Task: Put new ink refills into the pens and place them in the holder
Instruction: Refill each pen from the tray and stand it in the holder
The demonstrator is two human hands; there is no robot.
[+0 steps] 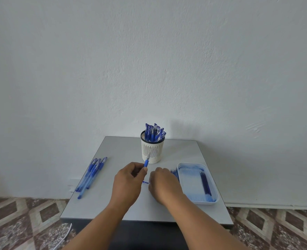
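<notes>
Item: pen (146, 162), pinched tip-up in our left hand (129, 181) just before the holder (152, 150); right hand (164, 184) curled, contents indiscernible; risk: tip nudging the holder over.

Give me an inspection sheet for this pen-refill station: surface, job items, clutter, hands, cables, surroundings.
Surface: grey table against the wall.
Job's things: white slotted holder at the table's far edge, packed with blue pens; loose pens lying at the left; white tray at the right with refills inside; more refills on the table by its left edge.
Clutter: small blue piece between the hands, too small to identify.
Hands: left hand grips a pen front section, tip up; right hand curled, knuckles up, contents hidden.
Cables: white cable on the floor, lower left.
Surroundings: white wall, patterned floor tiles.
</notes>
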